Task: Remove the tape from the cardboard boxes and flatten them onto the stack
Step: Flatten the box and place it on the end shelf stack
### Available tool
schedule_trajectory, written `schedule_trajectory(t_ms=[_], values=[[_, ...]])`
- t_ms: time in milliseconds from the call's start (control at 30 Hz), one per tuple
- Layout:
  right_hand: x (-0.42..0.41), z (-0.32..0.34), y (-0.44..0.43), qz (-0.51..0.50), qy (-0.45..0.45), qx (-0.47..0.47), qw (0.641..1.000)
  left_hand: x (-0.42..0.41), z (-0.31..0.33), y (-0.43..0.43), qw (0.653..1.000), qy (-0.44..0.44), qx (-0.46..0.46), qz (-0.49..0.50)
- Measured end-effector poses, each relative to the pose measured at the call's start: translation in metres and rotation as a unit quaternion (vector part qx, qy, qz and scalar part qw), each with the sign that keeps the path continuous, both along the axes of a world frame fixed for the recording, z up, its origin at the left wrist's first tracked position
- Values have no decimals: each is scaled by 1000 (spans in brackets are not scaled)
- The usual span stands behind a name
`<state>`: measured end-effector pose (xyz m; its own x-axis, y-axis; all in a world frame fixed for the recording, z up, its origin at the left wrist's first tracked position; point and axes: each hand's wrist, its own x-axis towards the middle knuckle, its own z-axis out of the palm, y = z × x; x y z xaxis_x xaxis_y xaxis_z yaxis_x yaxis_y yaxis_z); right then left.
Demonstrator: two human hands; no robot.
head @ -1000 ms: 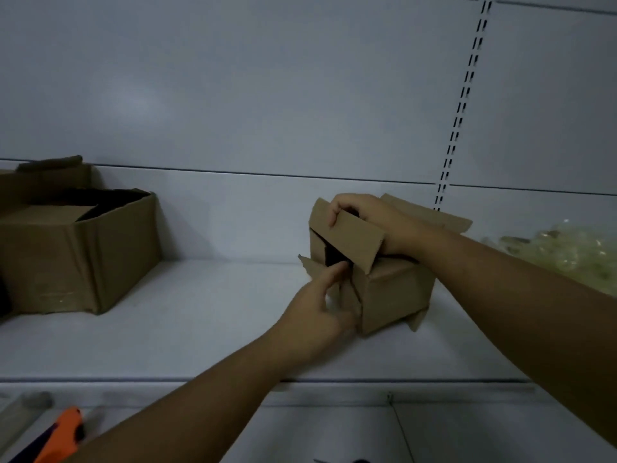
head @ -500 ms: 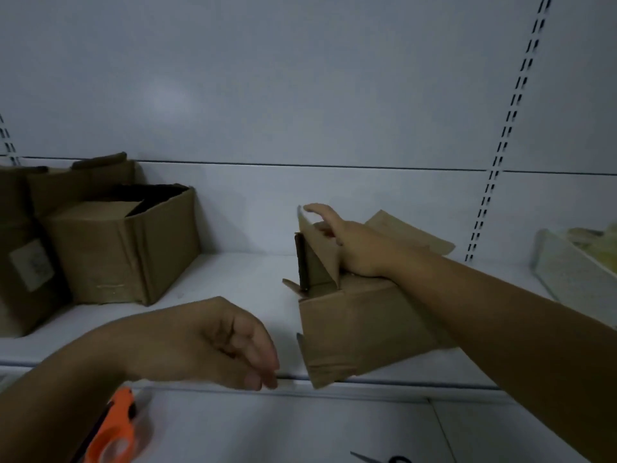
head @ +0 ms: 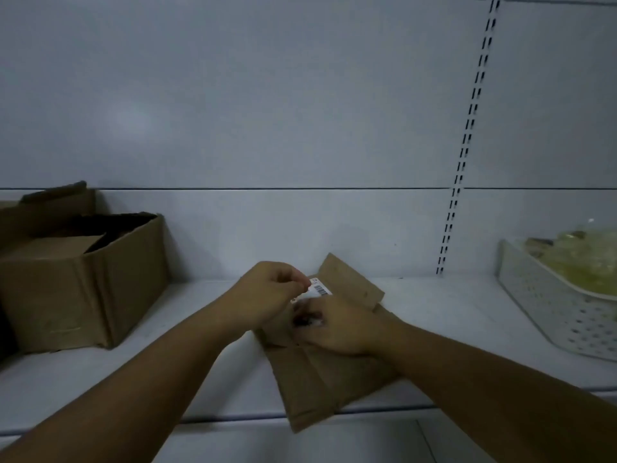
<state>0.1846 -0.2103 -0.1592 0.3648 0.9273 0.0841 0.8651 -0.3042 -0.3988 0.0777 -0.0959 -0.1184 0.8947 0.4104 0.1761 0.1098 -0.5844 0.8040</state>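
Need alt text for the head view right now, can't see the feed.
Both hands work on a small cardboard box lying on a white shelf: the left hand pinches at a barcode label while the right hand presses the box down. Larger open box left, white basket right.

a small brown cardboard box (head: 320, 379) is lying on the white shelf, pressed nearly flat, its near corner hanging over the shelf edge. one flap (head: 354, 279) is sticking up at the back, beside a white barcode label (head: 320, 289).
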Motion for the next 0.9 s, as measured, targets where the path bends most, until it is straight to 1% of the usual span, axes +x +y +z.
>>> schedule_trajectory(t_ms=[33, 100, 133, 200, 233, 300, 333, 400, 500, 533, 567, 667, 767, 833, 900], values=[[-8, -5, -13, 34, -43, -26, 998, 13, -6, 4, 998, 40, 50, -12], [-18, -11, -38, 71, -110, -35, 991, 37, -17, 11, 981, 117, 148, -44], [-15, -11, -49, 73, -120, -29, 990, 48, -22, 15, 974, 135, 175, -55], [1, -9, -73, 37, -131, -42, 990, 69, -35, 19, 967, 140, 208, -55], [12, -8, -86, -4, -137, -53, 989, 79, -43, 18, 964, 134, 224, -47], [33, -8, -114, -127, -156, -67, 977, 95, -59, 5, 956, 125, 264, -13], [41, -11, -127, -197, -171, -60, 963, 100, -66, -4, 951, 121, 284, 10], [53, -22, -144, -323, -191, -7, 927, 108, -74, -16, 946, 99, 309, 23], [56, -42, -150, -461, -182, 90, 864, 108, -75, -14, 950, 65, 305, 9], [57, -45, -149, -494, -181, 107, 844, 108, -73, -13, 950, 60, 307, 8], [58, -47, -148, -515, -177, 115, 831, 107, -71, -13, 947, 62, 316, 7], [62, -48, -145, -530, -138, 133, 826, 103, -66, -19, 935, 70, 347, 11], [58, -46, -147, -545, -135, 138, 816, 95, -66, -23, 933, 75, 350, 21], [51, -41, -149, -532, -112, 137, 828, 88, -61, -22, 948, 95, 303, 23], [44, -38, -152, -531, -68, 127, 835, 82, -48, -25, 961, 126, 246, 12]])
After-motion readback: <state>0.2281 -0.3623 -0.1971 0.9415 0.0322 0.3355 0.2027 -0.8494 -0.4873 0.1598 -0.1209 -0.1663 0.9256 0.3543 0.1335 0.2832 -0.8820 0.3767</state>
